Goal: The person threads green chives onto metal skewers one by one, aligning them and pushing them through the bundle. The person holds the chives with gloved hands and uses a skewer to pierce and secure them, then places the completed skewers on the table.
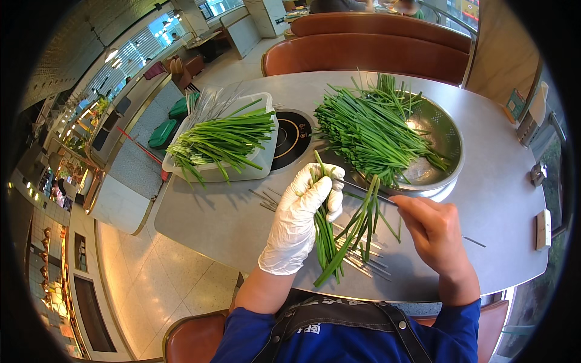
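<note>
White-gloved, my left hand [305, 213] is closed around a bunch of green chives [324, 245] above the near part of the table. My bare right hand [429, 229] pinches a thin metal skewer [367, 189], whose far end meets the chives at my left fingers. Several chive stalks hang from the skewer [370, 211] between the hands. Below them, loose skewers [363, 263] lie on the grey table [204, 222]. A large heap of chives [367, 131] fills much of a perforated steel bowl [447, 122]. Skewered chives [222, 138] rest across a translucent plastic tub [265, 163] at left.
A round black cooktop [290, 138] is set into the table between tub and bowl. A white box [543, 230] and a small metal knob [538, 174] are at the right edge. Beyond the table stands a brown leather bench [363, 54]. People sit farther back.
</note>
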The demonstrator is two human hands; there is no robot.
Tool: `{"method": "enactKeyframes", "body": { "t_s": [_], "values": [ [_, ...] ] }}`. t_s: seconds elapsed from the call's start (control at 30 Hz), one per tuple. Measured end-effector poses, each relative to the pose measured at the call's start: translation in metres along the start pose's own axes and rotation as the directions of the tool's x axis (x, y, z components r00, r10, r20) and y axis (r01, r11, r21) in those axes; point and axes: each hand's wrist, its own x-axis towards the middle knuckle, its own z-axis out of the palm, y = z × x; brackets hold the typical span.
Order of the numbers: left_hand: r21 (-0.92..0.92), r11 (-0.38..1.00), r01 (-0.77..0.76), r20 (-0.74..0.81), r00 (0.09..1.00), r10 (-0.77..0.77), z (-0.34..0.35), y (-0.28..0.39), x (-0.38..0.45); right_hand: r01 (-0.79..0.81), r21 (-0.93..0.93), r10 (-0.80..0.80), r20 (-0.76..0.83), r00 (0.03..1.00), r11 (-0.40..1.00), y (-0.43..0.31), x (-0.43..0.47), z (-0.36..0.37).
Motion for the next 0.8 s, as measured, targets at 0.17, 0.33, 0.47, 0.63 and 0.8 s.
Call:
{"method": "enactKeyframes", "body": {
  "t_s": [0.17,0.33,0.47,0.63,0.8],
  "values": [
    [0.043,0.999,-0.02,-0.015,1.0,0.02,0.003,-0.001,0.0,0.0,-0.016,0.0,0.012,1.0,1.0,-0.001,0.0,-0.001],
    [0.139,0.989,-0.054,0.02,0.998,0.052,0.001,-0.003,-0.002,0.001,-0.055,0.0,0.006,1.0,0.999,-0.002,-0.002,0.0],
    [0.188,0.98,-0.057,0.009,0.998,0.057,0.0,-0.006,-0.003,0.015,-0.068,-0.015,-0.004,1.0,0.998,-0.002,-0.002,0.004],
    [0.139,0.987,-0.086,-0.057,0.994,0.095,0.006,-0.006,-0.002,0.019,-0.019,-0.02,-0.03,0.999,1.0,-0.001,-0.001,0.005],
    [-0.013,0.999,-0.05,-0.073,0.996,0.049,0.003,-0.006,0.0,0.044,0.012,-0.043,-0.067,0.997,0.999,0.003,-0.001,0.008]
  ]
}}
